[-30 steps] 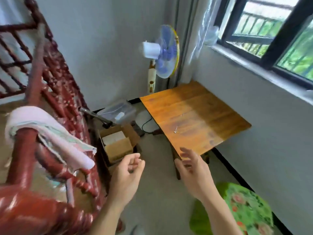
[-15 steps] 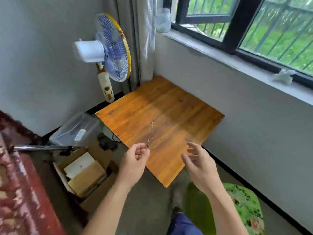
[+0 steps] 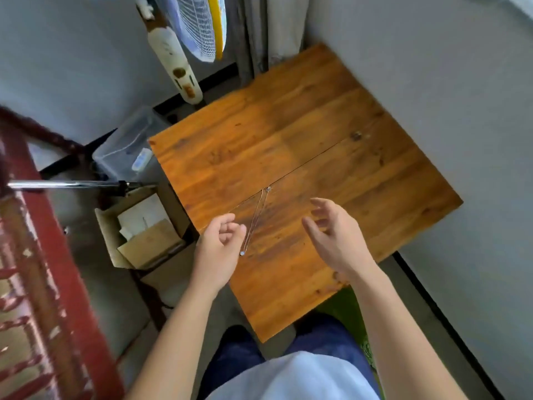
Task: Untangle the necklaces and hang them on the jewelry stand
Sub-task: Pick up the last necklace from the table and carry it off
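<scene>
Necklace chain point(image 3: 256, 220) lay thin and pale on the bench point(image 3: 317, 157), running as a narrow doubled line from a small bead beside the left hand point(image 3: 217, 249) up to a tiny knot or clasp near the board seam. Only one chain could be made out; whether a second was twisted into it was too fine to tell.

Left hand hovered at the near end, fingers point(image 3: 230, 229) loosely curled, its grip slack; whether a fingertip touched the chain was unclear. Right hand point(image 3: 334, 238) hung just beside the chain, palm spread, grip released and holding nothing.

By its look the chain would be very light, limp and slippery, likely to kink or snag, and probably fragile if tugged. A sound hold would seem to be a fingertip pinch at the bead or at the far clasp, lifting gently so the loop falls free.

Farther off stood a fan point(image 3: 199, 27) by the wall. No stand was in view
</scene>
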Demonstrator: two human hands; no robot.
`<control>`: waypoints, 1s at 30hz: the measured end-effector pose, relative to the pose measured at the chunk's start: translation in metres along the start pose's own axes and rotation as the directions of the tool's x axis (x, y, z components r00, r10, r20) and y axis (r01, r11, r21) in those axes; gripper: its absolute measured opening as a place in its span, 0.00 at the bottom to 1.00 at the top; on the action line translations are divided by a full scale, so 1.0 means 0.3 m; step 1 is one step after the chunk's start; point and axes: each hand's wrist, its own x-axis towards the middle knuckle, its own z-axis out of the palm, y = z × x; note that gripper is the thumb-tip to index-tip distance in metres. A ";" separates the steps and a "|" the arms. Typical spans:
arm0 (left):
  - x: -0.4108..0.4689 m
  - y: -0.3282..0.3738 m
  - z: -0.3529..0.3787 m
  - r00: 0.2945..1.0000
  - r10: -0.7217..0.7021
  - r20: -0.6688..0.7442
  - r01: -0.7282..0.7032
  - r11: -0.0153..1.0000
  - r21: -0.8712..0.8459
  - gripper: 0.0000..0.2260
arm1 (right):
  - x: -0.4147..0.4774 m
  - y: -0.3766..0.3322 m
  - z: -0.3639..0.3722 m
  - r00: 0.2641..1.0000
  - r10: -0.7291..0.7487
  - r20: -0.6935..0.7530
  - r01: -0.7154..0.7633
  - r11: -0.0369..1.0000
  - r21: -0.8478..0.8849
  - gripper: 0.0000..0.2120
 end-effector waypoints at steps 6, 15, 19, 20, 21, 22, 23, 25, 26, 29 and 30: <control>0.203 -0.138 0.114 0.996 -0.074 -0.051 0.075 0.997 0.011 0.20 | 0.196 0.100 0.194 0.995 -0.011 0.097 0.010 1.000 0.005 0.21; 0.423 -0.419 0.260 0.994 -0.043 -0.097 0.053 0.993 0.106 0.23 | 0.446 0.229 0.527 0.997 -0.066 -0.036 0.062 0.993 -0.100 0.23; 0.449 -0.480 0.278 0.988 0.016 -0.152 -0.001 0.995 0.097 0.21 | 0.529 0.242 0.578 0.981 -0.165 -0.106 0.143 0.971 -0.192 0.21; 0.454 -0.487 0.279 0.986 0.028 -0.163 -0.012 0.995 0.097 0.21 | 0.541 0.246 0.585 0.975 -0.192 -0.111 0.165 0.962 -0.217 0.20; 0.459 -0.495 0.281 0.984 0.038 -0.172 -0.020 0.995 0.101 0.20 | 0.550 0.251 0.589 0.970 -0.214 -0.112 0.182 0.953 -0.242 0.19; 0.463 -0.499 0.284 0.983 0.047 -0.178 -0.028 0.994 0.110 0.20 | 0.555 0.255 0.589 0.968 -0.225 -0.112 0.191 0.947 -0.258 0.18; 0.467 -0.503 0.289 0.982 0.058 -0.179 -0.036 0.992 0.124 0.20 | 0.558 0.260 0.587 0.968 -0.223 -0.116 0.189 0.949 -0.253 0.16; 0.467 -0.513 0.300 0.980 0.109 -0.166 -0.079 0.980 0.182 0.20 | 0.556 0.272 0.579 0.974 -0.187 -0.128 0.160 0.967 -0.197 0.13; 0.465 -0.521 0.307 0.976 0.156 -0.152 -0.118 0.965 0.236 0.19 | 0.550 0.278 0.576 0.977 -0.164 -0.136 0.140 0.976 -0.168 0.12; 0.458 -0.543 0.333 0.951 0.278 -0.138 -0.204 0.895 0.396 0.15 | 0.527 0.293 0.562 0.978 -0.125 -0.164 0.103 0.985 -0.138 0.09; 0.456 -0.546 0.342 0.943 0.294 -0.153 -0.209 0.886 0.413 0.14 | 0.518 0.298 0.556 0.979 -0.116 -0.167 0.094 0.986 -0.137 0.09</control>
